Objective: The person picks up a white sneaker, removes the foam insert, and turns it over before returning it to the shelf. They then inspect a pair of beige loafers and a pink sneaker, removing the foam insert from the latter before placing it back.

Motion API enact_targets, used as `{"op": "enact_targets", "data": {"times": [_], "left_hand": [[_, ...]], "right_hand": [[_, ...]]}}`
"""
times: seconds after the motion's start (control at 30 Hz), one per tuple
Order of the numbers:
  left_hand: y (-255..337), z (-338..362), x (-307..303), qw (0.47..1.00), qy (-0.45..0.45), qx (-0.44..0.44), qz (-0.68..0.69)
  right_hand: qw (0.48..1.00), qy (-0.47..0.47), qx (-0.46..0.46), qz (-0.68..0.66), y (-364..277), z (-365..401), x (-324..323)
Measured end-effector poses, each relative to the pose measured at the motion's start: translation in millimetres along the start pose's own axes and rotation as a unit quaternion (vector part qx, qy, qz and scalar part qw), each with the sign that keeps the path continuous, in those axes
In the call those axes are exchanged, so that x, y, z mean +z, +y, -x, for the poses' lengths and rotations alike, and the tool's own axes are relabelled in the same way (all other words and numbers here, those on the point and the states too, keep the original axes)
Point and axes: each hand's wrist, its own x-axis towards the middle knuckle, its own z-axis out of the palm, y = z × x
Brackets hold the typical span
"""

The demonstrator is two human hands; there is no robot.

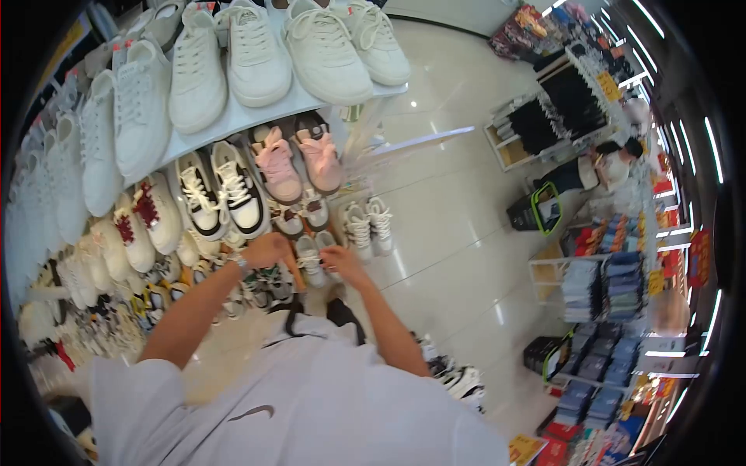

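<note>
Your right hand [343, 264] was at the pale shoes [310, 262], which sat between it and your left hand [266, 251]; black-and-white sneakers [239, 189] stood just beyond the left. Whether either hand gripped anything, I couldn't tell.

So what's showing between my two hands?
In the head view, a pale shoe and a narrow orange-brown strip show between your left hand and right hand.

Glossy floor [458, 225] — bright strip lights [713, 150]
</note>
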Motion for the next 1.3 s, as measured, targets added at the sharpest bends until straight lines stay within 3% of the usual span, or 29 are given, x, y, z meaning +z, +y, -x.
{"op": "enact_targets", "data": {"times": [0.03,0.13,0.23,0.3,0.37,0.47,0.53,0.6,0.7,0.9,1.0,1.17,1.27,1.3], "left_hand": [[11.9,8.9,-3.5,0.995,0.021,0.032,-0.087],[1.2,-10.5,25.4,0.967,0.034,0.011,-0.252],[58.5,3.4,62.8,0.969,-0.011,-0.059,-0.239],[17.9,-18.1,129.0,0.952,0.048,-0.046,-0.299],[22.0,-16.6,137.4,0.955,0.027,-0.025,-0.294],[17.7,-18.4,134.7,0.979,0.012,-0.026,-0.203],[20.7,-17.5,122.8,0.993,0.061,-0.08,-0.056],[9.3,-16.8,121.3,0.981,0.179,-0.074,0.012],[17.4,-11.0,112.4,0.921,0.197,-0.11,0.318],[37.6,12.3,119.6,0.834,0.292,-0.094,0.458],[41.9,31.9,137.2,0.825,0.293,-0.096,0.473],[53.9,72.9,153.8,0.807,0.294,-0.1,0.503],[59.2,96.8,151.8,0.749,0.305,-0.056,0.586],[66.2,102.7,146.8,0.726,0.301,-0.046,0.617]], "right_hand": [[1.0,-0.017,0.009,0.013,-6.7,-1.0,4.7],[0.996,-0.086,0.024,-0.021,9.3,-26.9,18.4],[0.991,-0.131,0.028,-0.004,11.9,-43.5,19.9],[0.986,-0.157,0.038,-0.028,10.5,-51.9,14.8],[0.984,-0.169,0.011,0.053,6.5,-66.8,-2.1],[0.983,-0.178,0.009,0.052,1.6,-85.7,-12.3],[0.983,-0.178,0.033,-0.021,-56.5,-70.6,-12.4],[0.976,-0.175,0.039,-0.123,-70.2,-88.3,-1.5],[0.953,-0.176,0.061,-0.239,-102.3,-102.7,23.1],[0.954,-0.135,0.027,-0.266,-121.4,-120.6,51.6],[0.959,-0.132,0.008,-0.252,-115.1,-108.0,46.7],[0.956,-0.188,0.002,-0.226,-109.2,-34.0,-5.3],[0.95,-0.237,0.074,-0.191,-101.4,-1.1,-60.9],[0.945,-0.273,0.036,-0.175,-107.7,7.5,-78.3]]}}
